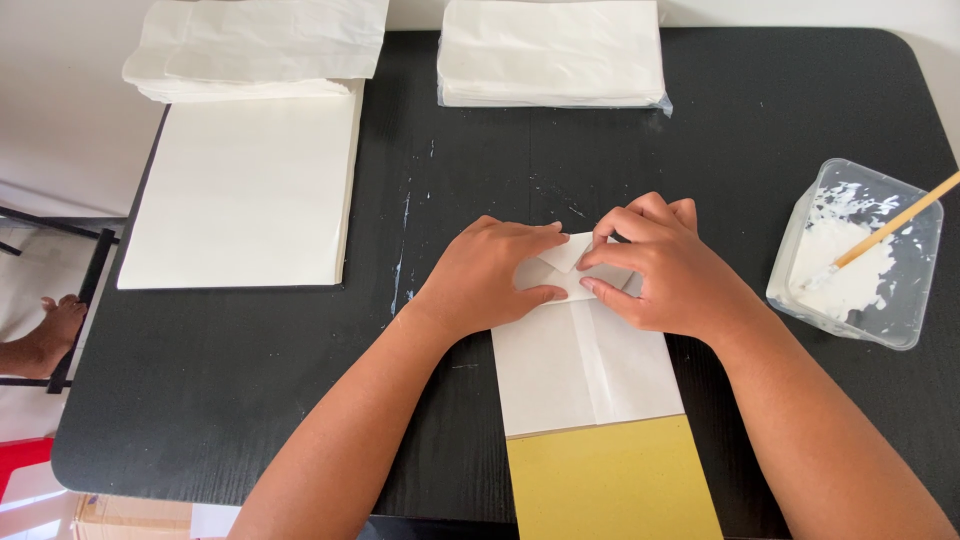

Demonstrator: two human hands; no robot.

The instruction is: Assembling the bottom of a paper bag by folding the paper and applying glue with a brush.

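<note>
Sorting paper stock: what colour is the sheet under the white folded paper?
Mustard yellow sheet, clearest in the head view.

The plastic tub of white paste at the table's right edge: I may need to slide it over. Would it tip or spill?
The plastic tub looks light and thin-walled, so it would probably slide easily. The stick leaning over its rim could swing or lever out. The paste seems thick, so it is unlikely to slosh.

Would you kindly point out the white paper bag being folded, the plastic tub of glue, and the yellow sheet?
white paper bag [585, 375], head view, on its flat lower body.
plastic tub of glue [915, 265], head view, on its clear right wall.
yellow sheet [610, 480], head view, on its middle.
</note>
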